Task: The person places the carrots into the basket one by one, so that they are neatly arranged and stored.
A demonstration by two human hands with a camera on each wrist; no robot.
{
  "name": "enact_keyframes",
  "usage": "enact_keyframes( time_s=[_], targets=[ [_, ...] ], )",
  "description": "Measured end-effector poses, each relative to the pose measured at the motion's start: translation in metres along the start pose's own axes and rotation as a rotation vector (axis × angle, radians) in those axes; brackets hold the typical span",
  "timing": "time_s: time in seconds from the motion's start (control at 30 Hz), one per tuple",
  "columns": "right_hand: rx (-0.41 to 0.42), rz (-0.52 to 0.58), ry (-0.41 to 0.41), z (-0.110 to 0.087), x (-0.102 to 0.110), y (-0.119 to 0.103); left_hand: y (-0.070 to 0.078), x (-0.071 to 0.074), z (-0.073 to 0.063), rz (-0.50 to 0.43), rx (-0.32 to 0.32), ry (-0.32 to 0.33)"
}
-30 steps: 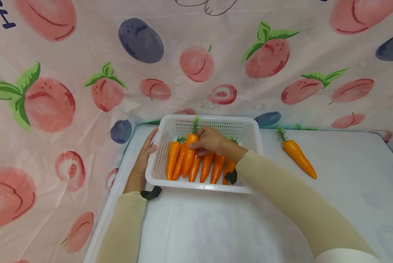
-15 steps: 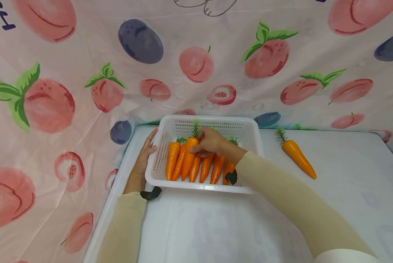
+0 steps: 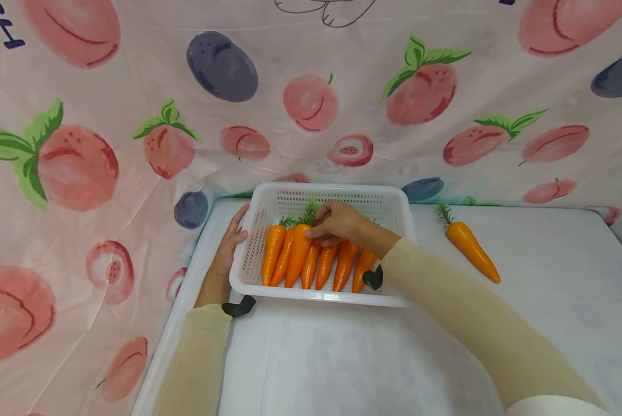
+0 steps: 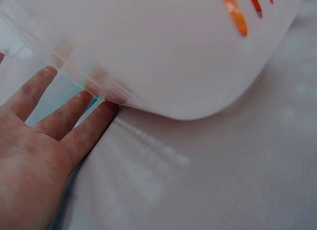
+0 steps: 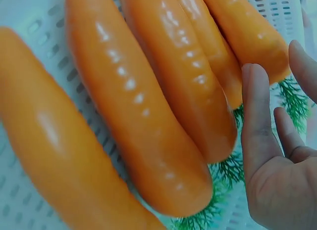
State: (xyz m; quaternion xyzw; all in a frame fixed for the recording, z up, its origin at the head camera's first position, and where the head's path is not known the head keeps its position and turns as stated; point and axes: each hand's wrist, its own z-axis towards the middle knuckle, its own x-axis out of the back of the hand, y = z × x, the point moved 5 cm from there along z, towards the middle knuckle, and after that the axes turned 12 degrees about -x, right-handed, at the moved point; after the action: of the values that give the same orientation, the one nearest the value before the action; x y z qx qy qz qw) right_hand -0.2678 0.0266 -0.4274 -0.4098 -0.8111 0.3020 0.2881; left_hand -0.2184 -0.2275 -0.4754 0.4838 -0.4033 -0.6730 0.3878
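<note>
A white perforated plastic basket (image 3: 290, 292) holds several orange carrots with green tops, lying side by side. My left hand (image 3: 228, 248) rests against the basket's left side. In the left wrist view, the extended fingers (image 4: 74, 111) touch the outside of its wall. Over the carrots, my right hand (image 3: 337, 224) is beside the upper end of the third carrot (image 3: 297, 257) from the left. The right wrist view shows the thumb (image 5: 256, 106) and fingers apart at that carrot's thick end (image 5: 270, 51), without a visible grip. The right hand hides some carrot tops.
One more carrot (image 3: 472, 251) with a green top lies on the white table (image 3: 311, 358) to the right of the basket. A fruit-print cloth (image 3: 269, 52) hangs behind the table and along its left side. Black wrist pieces (image 3: 240, 306) sit at both cuffs.
The third carrot has come down to lie level with its neighbours in the basket. My right hand's hold on it has loosened, and its wrist has shifted slightly right. The left hand stays put.
</note>
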Motion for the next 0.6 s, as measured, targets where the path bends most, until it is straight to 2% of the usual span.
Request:
enact_keyframes(
  time_s=[0.37, 0.6],
  targets=[
    [0.005, 0.038, -0.029, -0.016, 0.023, 0.003, -0.001, 0.000, 0.000, 0.008, -0.002, 0.014],
    [0.077, -0.025, -0.023, -0.034, 0.047, -0.004, -0.001, 0.001, -0.001, 0.006, 0.005, 0.016]
  ],
)
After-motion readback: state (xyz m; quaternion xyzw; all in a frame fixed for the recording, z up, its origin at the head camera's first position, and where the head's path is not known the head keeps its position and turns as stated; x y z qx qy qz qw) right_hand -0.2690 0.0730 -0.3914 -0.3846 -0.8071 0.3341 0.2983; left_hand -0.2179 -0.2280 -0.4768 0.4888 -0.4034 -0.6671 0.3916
